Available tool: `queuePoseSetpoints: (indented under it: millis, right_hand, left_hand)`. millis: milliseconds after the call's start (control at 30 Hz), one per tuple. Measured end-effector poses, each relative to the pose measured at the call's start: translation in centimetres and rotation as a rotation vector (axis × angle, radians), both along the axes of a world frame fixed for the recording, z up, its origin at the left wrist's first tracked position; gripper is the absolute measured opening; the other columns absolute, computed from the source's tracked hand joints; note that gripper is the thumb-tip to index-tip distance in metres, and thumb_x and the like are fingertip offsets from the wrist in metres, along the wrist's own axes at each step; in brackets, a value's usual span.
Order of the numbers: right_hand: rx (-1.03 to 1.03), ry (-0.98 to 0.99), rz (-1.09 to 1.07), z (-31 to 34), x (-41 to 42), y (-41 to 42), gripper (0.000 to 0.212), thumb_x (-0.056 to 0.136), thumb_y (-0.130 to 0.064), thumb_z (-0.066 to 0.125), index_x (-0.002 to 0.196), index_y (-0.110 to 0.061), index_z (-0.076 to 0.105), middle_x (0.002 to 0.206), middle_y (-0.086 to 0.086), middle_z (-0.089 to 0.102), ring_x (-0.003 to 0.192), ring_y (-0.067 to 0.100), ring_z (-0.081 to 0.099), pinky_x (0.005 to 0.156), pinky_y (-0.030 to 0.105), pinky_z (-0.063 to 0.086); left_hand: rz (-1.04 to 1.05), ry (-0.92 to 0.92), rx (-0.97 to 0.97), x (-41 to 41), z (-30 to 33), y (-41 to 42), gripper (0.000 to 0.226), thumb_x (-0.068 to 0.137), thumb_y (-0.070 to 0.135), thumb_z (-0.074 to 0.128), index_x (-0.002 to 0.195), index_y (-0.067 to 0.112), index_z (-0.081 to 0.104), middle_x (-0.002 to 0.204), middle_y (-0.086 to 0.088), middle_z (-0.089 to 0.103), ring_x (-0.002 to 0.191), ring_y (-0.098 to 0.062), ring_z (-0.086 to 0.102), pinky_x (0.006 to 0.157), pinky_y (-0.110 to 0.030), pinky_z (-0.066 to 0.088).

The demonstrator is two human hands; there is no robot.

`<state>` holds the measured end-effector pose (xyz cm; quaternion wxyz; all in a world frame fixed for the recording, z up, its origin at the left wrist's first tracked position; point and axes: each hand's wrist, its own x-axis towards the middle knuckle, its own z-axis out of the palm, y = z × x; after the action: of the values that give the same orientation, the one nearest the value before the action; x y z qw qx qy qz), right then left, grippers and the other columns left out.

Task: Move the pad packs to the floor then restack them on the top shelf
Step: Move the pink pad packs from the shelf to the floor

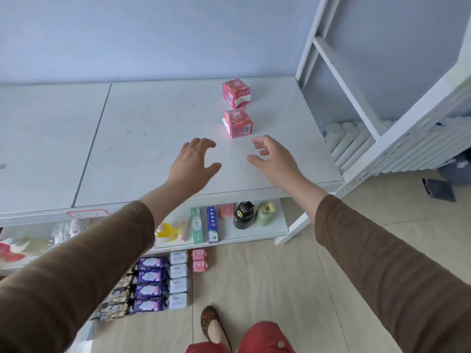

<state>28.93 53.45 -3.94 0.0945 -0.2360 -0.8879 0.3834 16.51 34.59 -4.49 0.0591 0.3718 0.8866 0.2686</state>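
Two pink pad packs stand on the white top shelf (153, 138): a near one (238, 123) and a far one (235, 93) behind it. My left hand (195, 163) and my right hand (274, 159) hover over the shelf just in front of the near pack, fingers spread, holding nothing. On the floor below lie rows of packs: purple ones (150, 284), white ones (179, 278), two small pink ones (199, 260) and dark patterned ones (117, 299).
The lower shelf (275, 225) holds toothpaste boxes (205, 225), a black bottle (243, 215), a green jar (265, 214) and a yellow item (165, 231). A white metal frame (356, 85) stands at right. My foot in a patterned shoe (212, 324) is on the tiled floor.
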Motion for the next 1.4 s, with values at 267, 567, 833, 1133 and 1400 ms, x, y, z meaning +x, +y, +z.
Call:
queuePoseSetpoints:
  millis: [267,567,833,1133,1400]
  right_hand:
    - [-0.164,-0.010,-0.081,-0.5,-10.3,6.3,0.061,0.098,-0.045,0.055,0.146,-0.011,0.039,0.139,0.013,0.049,0.122,0.026,0.054,0.102,0.041,0.046]
    - [-0.319,-0.104,0.118,-4.1,-14.6,9.8,0.053,0.092,-0.032,0.067,0.138,-0.015,0.046,0.127,0.006,0.062,0.114,0.023,0.063,0.099,0.042,0.051]
    - [-0.575,-0.111,0.177,-4.6,-13.9,10.6,0.065,0.092,-0.019,0.069,0.143,-0.024,0.028,0.134,0.008,0.056,0.114,0.022,0.064,0.095,0.029,0.052]
    - [-0.593,-0.071,0.166,-3.7,-11.5,8.9,0.069,0.082,-0.005,0.076,0.140,-0.022,0.044,0.125,0.009,0.056,0.101,0.011,0.063,0.082,0.023,0.057]
    - [-0.711,0.053,0.044,-3.3,-2.4,1.2,0.050,0.083,-0.011,0.078,0.124,-0.029,0.056,0.116,-0.001,0.064,0.105,0.020,0.065,0.083,0.034,0.060]
  left_hand:
    - [0.128,-0.160,0.088,-9.5,0.2,7.1,0.045,0.092,0.040,0.063,0.130,0.017,0.052,0.125,-0.002,0.056,0.110,-0.020,0.056,0.093,-0.034,0.045]
    - [0.272,-0.449,0.096,-19.2,-0.6,18.1,0.068,0.095,0.055,0.051,0.146,0.013,0.035,0.140,-0.008,0.050,0.116,-0.024,0.050,0.086,-0.033,0.040]
    - [0.115,-0.534,-0.047,-24.3,-1.3,23.6,0.077,0.089,0.052,0.063,0.151,0.019,0.032,0.148,-0.012,0.044,0.131,-0.031,0.046,0.107,-0.039,0.035]
    - [-0.074,-0.584,-0.051,-21.8,-0.8,21.0,0.084,0.071,0.023,0.087,0.140,0.030,0.040,0.120,0.000,0.061,0.109,-0.022,0.062,0.094,-0.037,0.053]
    - [-0.090,-0.746,0.174,-11.7,0.0,9.6,0.067,0.080,0.043,0.072,0.130,0.018,0.034,0.120,-0.005,0.060,0.111,-0.020,0.062,0.092,-0.040,0.052]
